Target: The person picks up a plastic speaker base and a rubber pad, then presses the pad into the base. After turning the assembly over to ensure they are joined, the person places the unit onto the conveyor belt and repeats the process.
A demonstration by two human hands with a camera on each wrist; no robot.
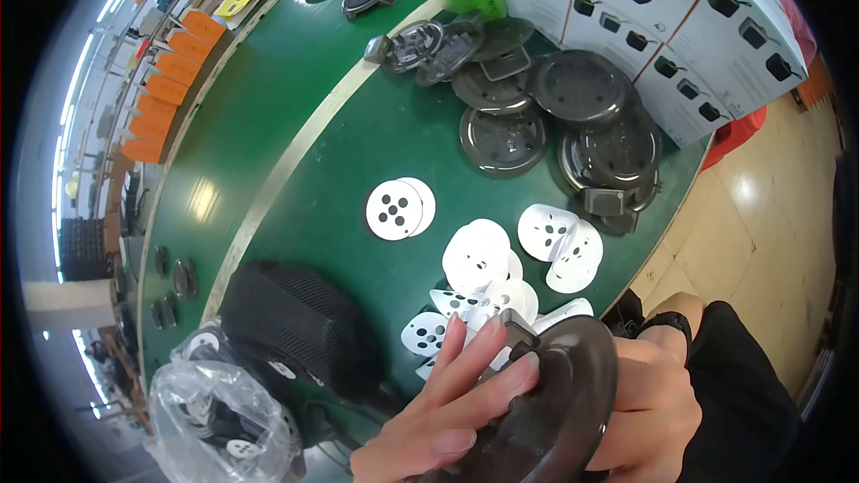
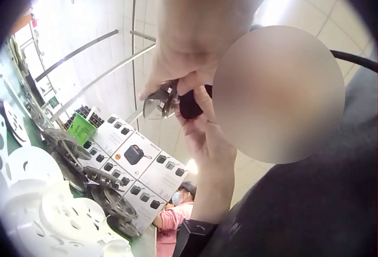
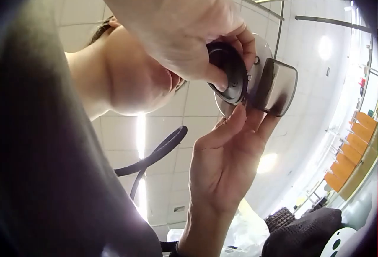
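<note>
In the head view, a dark translucent round plastic cover [image 1: 573, 394] with a square tab is held between both hands, low over the table. My left hand [image 1: 447, 420] pinches it at the tab side, thumb on one face and fingers on the other. My right hand [image 1: 649, 402] grips the far rim. In the right wrist view, the right hand [image 3: 189, 38] holds a black round cap [image 3: 230, 74] against the cover, its thumb pressed on the cap. The cover's clear tab [image 3: 279, 87] sticks out beyond the left hand [image 3: 221, 162].
White discs with holes [image 1: 474, 255] lie in a loose pile near the hands. Dark plastic covers [image 1: 582, 85] are stacked behind, beside printed boxes [image 1: 617, 18]. At left stand a black mesh-sided object [image 1: 295, 322] and a clear bag [image 1: 215, 420] with parts inside.
</note>
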